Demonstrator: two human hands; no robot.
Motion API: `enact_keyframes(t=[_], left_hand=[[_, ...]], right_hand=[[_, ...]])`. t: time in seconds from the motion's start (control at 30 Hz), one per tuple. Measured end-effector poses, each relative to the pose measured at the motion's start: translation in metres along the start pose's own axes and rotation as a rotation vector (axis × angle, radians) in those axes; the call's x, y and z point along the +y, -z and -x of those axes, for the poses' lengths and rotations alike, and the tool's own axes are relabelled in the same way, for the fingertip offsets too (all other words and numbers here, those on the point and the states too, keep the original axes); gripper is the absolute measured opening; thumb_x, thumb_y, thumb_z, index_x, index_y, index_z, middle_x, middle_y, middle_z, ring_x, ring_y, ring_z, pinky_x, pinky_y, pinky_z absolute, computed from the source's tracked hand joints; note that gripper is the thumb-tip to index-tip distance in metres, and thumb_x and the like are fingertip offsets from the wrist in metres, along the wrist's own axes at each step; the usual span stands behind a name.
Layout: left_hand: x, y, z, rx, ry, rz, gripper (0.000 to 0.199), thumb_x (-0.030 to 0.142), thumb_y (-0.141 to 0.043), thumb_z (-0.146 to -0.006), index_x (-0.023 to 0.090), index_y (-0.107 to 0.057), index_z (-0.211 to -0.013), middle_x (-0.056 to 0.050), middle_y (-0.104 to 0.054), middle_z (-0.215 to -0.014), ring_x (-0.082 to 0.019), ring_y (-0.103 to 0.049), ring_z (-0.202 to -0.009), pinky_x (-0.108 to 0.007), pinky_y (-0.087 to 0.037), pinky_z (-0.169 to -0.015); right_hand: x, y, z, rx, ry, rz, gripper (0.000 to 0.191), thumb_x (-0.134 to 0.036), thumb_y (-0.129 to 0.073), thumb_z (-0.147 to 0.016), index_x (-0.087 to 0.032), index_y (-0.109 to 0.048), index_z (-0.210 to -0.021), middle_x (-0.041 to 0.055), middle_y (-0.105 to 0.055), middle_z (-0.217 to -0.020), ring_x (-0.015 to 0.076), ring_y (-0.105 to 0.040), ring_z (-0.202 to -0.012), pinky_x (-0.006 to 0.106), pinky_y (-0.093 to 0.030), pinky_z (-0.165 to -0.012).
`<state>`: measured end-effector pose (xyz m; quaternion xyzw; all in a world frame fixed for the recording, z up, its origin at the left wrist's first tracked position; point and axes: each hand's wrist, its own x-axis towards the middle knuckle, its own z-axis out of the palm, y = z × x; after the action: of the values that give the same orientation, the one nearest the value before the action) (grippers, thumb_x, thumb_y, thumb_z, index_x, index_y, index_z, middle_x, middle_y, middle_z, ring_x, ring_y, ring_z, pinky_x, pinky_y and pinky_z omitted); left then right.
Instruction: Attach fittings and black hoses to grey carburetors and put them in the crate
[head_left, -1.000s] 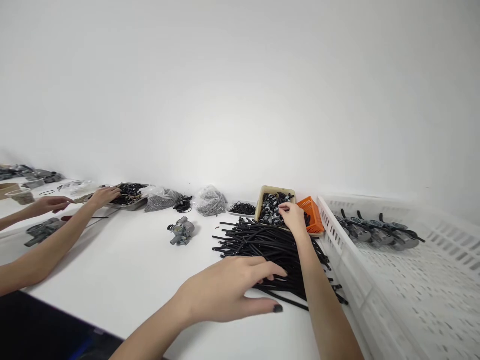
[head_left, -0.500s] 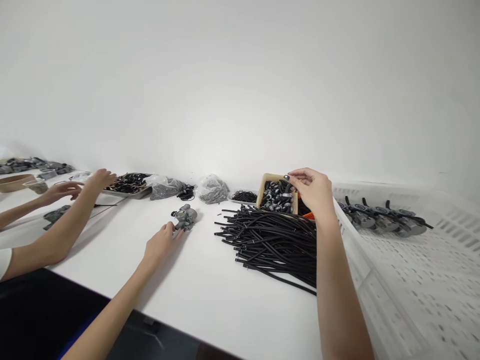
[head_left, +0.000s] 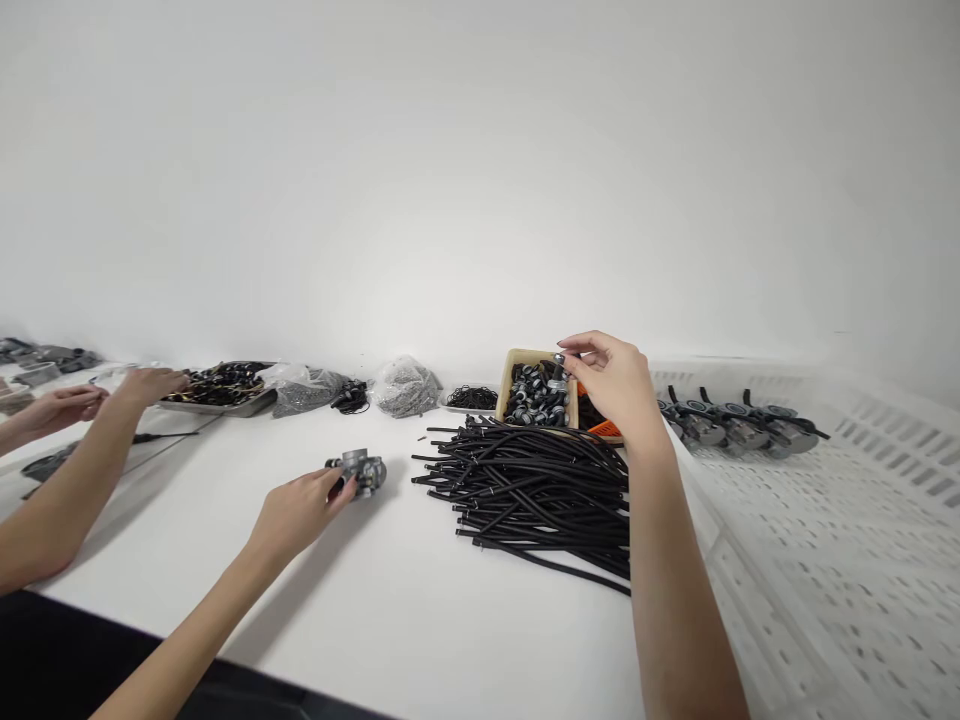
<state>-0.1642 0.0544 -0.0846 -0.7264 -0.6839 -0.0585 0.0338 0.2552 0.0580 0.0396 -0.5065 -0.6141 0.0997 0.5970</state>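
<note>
My left hand [head_left: 300, 508] is closed on a grey metal part [head_left: 363, 468] with a round opening, just above the white table [head_left: 360, 610]. Over the right edge of a cream tray [head_left: 510, 385] of small black and silver parts [head_left: 538, 396], my right hand [head_left: 611, 378] pinches a small dark piece [head_left: 560, 359] between thumb and forefinger. In front of the tray lies a heap of black tubes [head_left: 525, 490].
A white slotted crate [head_left: 817, 530] at the right holds several metal parts [head_left: 739, 425]. Plastic bags [head_left: 405, 386] and a metal tray [head_left: 259, 402] line the wall. Another person's hands [head_left: 146, 385] work at the left.
My left hand has taken hold of the grey metal part and tilted it. My right hand stays by the cream tray. The view has shifted slightly, and the other person's hands have moved.
</note>
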Motion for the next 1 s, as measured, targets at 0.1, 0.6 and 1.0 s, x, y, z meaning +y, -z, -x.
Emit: enact_keyframes(t=[0.1, 0.6, 1.0], left_hand=[[0.025, 0.011, 0.016, -0.052, -0.096, 0.028, 0.051, 0.057, -0.030, -0.097, 0.023, -0.062, -0.076, -0.007, -0.075, -0.081, -0.027, -0.068, -0.072, -0.034, -0.037, -0.060], [0.046, -0.047, 0.045, -0.012, 0.119, 0.875, 0.081, 0.053, -0.074, -0.075, 0.024, -0.039, -0.142, -0.012, -0.073, -0.118, -0.034, -0.072, -0.111, -0.048, -0.056, -0.099], [0.160, 0.074, 0.026, 0.123, -0.308, 1.237, 0.067, 0.046, -0.082, -0.068, 0.020, -0.052, -0.123, -0.006, -0.073, -0.100, -0.026, -0.071, -0.088, -0.034, -0.056, -0.078]], right_hand=[[0.001, 0.000, -0.002, 0.004, 0.001, 0.010, 0.018, -0.017, -0.068, -0.080, -0.023, -0.078, -0.093, 0.0043, -0.079, -0.090, 0.0194, -0.071, -0.076, 0.035, -0.060, -0.075], [-0.002, 0.001, -0.003, -0.063, -0.002, -0.160, 0.018, -0.016, -0.070, -0.081, -0.023, -0.077, -0.096, 0.0046, -0.079, -0.101, 0.0214, -0.074, -0.093, 0.040, -0.061, -0.090], [-0.034, -0.020, 0.008, -0.199, 0.072, -0.803, 0.021, -0.023, -0.088, -0.072, -0.025, -0.079, -0.091, 0.0017, -0.079, -0.090, 0.0181, -0.074, -0.090, 0.030, -0.065, -0.078]])
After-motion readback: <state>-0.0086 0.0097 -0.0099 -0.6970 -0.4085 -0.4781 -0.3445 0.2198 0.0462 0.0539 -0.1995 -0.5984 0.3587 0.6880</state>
